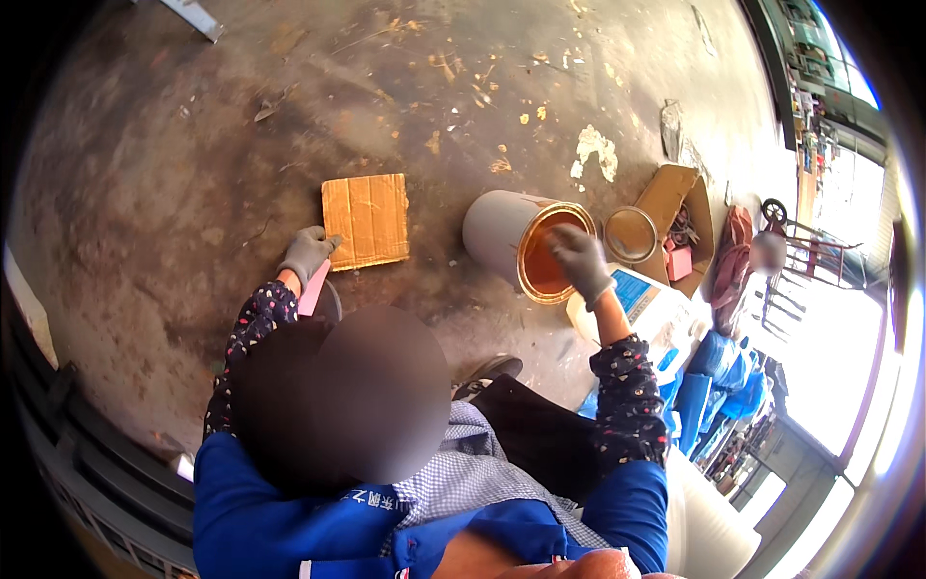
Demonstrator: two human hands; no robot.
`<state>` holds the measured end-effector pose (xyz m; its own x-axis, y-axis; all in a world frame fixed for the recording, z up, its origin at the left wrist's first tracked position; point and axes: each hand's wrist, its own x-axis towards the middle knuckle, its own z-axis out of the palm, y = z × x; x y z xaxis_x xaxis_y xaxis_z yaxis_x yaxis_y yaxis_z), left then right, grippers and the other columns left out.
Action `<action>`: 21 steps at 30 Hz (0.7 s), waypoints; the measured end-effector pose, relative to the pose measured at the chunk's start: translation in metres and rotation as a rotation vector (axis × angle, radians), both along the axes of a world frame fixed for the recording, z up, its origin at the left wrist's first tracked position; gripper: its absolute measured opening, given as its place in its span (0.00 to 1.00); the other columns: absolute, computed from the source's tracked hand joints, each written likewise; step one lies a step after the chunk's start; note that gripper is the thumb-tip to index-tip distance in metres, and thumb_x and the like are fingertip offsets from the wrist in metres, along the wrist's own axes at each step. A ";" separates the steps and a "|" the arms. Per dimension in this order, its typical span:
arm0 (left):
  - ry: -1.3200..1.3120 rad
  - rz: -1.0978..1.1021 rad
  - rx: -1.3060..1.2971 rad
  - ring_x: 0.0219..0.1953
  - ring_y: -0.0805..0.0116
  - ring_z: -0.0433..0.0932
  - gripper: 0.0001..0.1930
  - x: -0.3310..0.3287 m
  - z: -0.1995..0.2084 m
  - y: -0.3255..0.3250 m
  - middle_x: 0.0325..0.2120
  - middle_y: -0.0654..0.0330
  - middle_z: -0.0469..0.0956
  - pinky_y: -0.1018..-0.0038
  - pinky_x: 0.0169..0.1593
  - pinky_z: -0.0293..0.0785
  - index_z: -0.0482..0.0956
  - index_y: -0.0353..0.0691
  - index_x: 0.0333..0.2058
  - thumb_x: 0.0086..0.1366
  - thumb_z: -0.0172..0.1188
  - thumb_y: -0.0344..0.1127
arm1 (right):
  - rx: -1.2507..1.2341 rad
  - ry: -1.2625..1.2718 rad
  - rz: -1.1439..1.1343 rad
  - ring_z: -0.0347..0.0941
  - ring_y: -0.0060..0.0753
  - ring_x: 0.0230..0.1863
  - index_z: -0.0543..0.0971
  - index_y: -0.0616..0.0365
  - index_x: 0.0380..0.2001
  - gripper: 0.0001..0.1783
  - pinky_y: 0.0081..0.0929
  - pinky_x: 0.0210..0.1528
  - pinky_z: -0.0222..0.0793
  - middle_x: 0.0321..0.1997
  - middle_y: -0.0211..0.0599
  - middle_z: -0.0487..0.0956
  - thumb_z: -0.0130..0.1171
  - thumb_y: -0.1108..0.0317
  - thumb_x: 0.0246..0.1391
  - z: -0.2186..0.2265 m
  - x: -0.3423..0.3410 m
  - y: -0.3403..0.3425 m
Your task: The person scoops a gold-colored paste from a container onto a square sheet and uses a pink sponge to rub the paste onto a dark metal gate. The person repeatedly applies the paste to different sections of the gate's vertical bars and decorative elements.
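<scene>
My left hand (309, 251), in a grey glove, is closed at the lower left corner of a square piece of cardboard (367, 220) with fold lines. Just below that hand a flat pink piece (313, 291) sticks out; whether the hand also grips it is unclear. My right hand (581, 261), gloved too, reaches over the mouth of a grey metal bucket (494, 232) whose inside is orange-brown. Its fingers are bent together at the opening, and what they hold, if anything, is hidden. The bucket's mouth tilts toward me.
Right of the bucket stand a round clear lid-like disc (632, 234) and an open cardboard box (696, 207) holding a pink block. A white container with a blue label (637, 294) is beside my right forearm. Blue bags (728, 367) lie farther right. The concrete floor (241, 164) is stained.
</scene>
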<state>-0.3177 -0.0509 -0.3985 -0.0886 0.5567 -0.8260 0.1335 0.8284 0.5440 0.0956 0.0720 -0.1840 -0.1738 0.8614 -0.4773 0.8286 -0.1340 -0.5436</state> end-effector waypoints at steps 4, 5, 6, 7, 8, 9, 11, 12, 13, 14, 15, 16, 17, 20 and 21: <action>0.115 -0.132 0.111 0.20 0.72 0.74 0.14 -0.002 -0.020 0.001 0.20 0.61 0.78 0.69 0.26 0.71 0.82 0.32 0.33 0.65 0.67 0.40 | -0.142 -0.706 0.320 0.80 0.56 0.41 0.82 0.58 0.42 0.14 0.36 0.44 0.75 0.41 0.51 0.84 0.59 0.61 0.61 -0.007 -0.001 -0.010; 0.071 -0.082 0.076 0.20 0.73 0.74 0.14 -0.005 -0.019 0.001 0.20 0.61 0.78 0.69 0.26 0.71 0.82 0.32 0.33 0.65 0.67 0.40 | -0.103 -0.446 0.405 0.80 0.58 0.41 0.82 0.58 0.44 0.14 0.35 0.44 0.75 0.41 0.53 0.84 0.58 0.61 0.61 -0.003 0.002 -0.013; 0.021 -0.033 0.037 0.20 0.73 0.74 0.14 -0.004 -0.017 0.000 0.20 0.61 0.77 0.69 0.25 0.71 0.82 0.33 0.33 0.65 0.67 0.40 | -0.098 -0.282 0.290 0.80 0.58 0.42 0.81 0.57 0.44 0.15 0.38 0.45 0.75 0.41 0.53 0.84 0.58 0.60 0.61 -0.003 0.005 -0.012; 0.042 -0.030 0.043 0.20 0.74 0.73 0.14 -0.004 -0.017 -0.001 0.19 0.61 0.77 0.68 0.26 0.70 0.82 0.33 0.31 0.64 0.67 0.41 | -0.091 -0.118 0.174 0.80 0.58 0.43 0.81 0.57 0.44 0.15 0.40 0.45 0.75 0.40 0.53 0.84 0.57 0.59 0.61 -0.005 0.009 -0.008; 0.038 -0.045 0.059 0.20 0.74 0.73 0.14 0.000 -0.017 -0.001 0.18 0.61 0.77 0.68 0.26 0.69 0.82 0.34 0.30 0.64 0.67 0.41 | -0.082 0.045 0.059 0.80 0.59 0.43 0.81 0.56 0.44 0.15 0.43 0.46 0.75 0.40 0.53 0.84 0.57 0.58 0.61 -0.006 0.012 -0.007; 0.046 -0.061 0.071 0.20 0.74 0.73 0.14 0.000 -0.015 0.001 0.18 0.61 0.76 0.68 0.26 0.69 0.82 0.34 0.30 0.64 0.67 0.41 | 0.031 0.042 0.018 0.79 0.60 0.43 0.80 0.54 0.42 0.15 0.47 0.46 0.74 0.39 0.52 0.83 0.58 0.55 0.60 0.005 0.003 -0.003; 0.084 -0.103 0.082 0.20 0.73 0.73 0.14 0.001 -0.008 0.001 0.18 0.61 0.76 0.68 0.26 0.68 0.81 0.34 0.29 0.64 0.68 0.42 | 0.015 -0.275 0.145 0.78 0.60 0.42 0.81 0.54 0.40 0.14 0.46 0.45 0.73 0.38 0.53 0.82 0.58 0.55 0.60 -0.010 0.008 -0.011; 0.078 -0.094 0.085 0.20 0.72 0.73 0.15 -0.001 -0.013 0.002 0.18 0.61 0.76 0.68 0.27 0.68 0.82 0.34 0.29 0.64 0.68 0.42 | 0.016 -0.434 0.205 0.78 0.60 0.41 0.81 0.54 0.39 0.14 0.45 0.44 0.73 0.37 0.53 0.82 0.59 0.56 0.60 -0.015 0.009 -0.013; 0.071 -0.077 0.082 0.20 0.72 0.73 0.15 -0.002 -0.021 -0.002 0.18 0.61 0.76 0.68 0.27 0.68 0.82 0.34 0.30 0.64 0.68 0.42 | -0.034 -0.369 0.272 0.77 0.62 0.41 0.80 0.55 0.37 0.14 0.47 0.44 0.72 0.35 0.54 0.81 0.59 0.55 0.59 -0.006 0.001 -0.017; 0.063 -0.061 0.080 0.21 0.72 0.73 0.15 -0.004 -0.030 -0.007 0.18 0.61 0.76 0.68 0.27 0.68 0.82 0.34 0.30 0.64 0.68 0.42 | -0.117 -0.321 0.330 0.77 0.62 0.41 0.79 0.55 0.38 0.14 0.47 0.44 0.72 0.35 0.54 0.81 0.59 0.56 0.59 -0.006 -0.001 -0.014; 0.058 -0.057 0.092 0.21 0.72 0.73 0.15 -0.004 -0.032 -0.008 0.18 0.61 0.76 0.68 0.27 0.69 0.82 0.34 0.30 0.63 0.68 0.42 | -0.201 -0.283 0.380 0.77 0.62 0.41 0.79 0.54 0.38 0.13 0.48 0.44 0.72 0.35 0.54 0.81 0.59 0.56 0.59 -0.004 0.001 -0.010; 0.054 -0.053 0.104 0.21 0.72 0.73 0.15 -0.005 -0.035 -0.010 0.18 0.61 0.77 0.68 0.27 0.69 0.82 0.34 0.30 0.63 0.68 0.42 | -0.284 -0.244 0.430 0.77 0.62 0.41 0.79 0.54 0.38 0.13 0.49 0.44 0.71 0.34 0.54 0.81 0.59 0.57 0.58 -0.002 0.003 -0.007; 0.051 -0.047 0.116 0.21 0.72 0.73 0.15 -0.004 -0.037 -0.011 0.18 0.61 0.77 0.68 0.27 0.69 0.82 0.34 0.30 0.63 0.68 0.42 | -0.264 -0.404 0.437 0.78 0.61 0.42 0.80 0.52 0.39 0.13 0.49 0.45 0.72 0.35 0.53 0.81 0.58 0.55 0.59 0.000 0.008 -0.006; 0.082 -0.101 0.043 0.21 0.73 0.73 0.15 0.002 -0.004 0.007 0.19 0.60 0.77 0.69 0.28 0.70 0.83 0.33 0.31 0.63 0.68 0.42 | -0.045 -0.686 0.264 0.78 0.60 0.43 0.80 0.52 0.38 0.15 0.51 0.45 0.72 0.35 0.52 0.82 0.56 0.53 0.60 -0.008 0.006 0.003; 0.073 -0.087 0.058 0.21 0.73 0.73 0.15 -0.001 -0.010 0.002 0.19 0.61 0.77 0.69 0.28 0.70 0.83 0.33 0.31 0.64 0.68 0.42 | 0.013 -0.633 0.218 0.78 0.60 0.43 0.79 0.53 0.36 0.16 0.52 0.45 0.72 0.36 0.52 0.82 0.54 0.52 0.61 -0.008 -0.007 0.005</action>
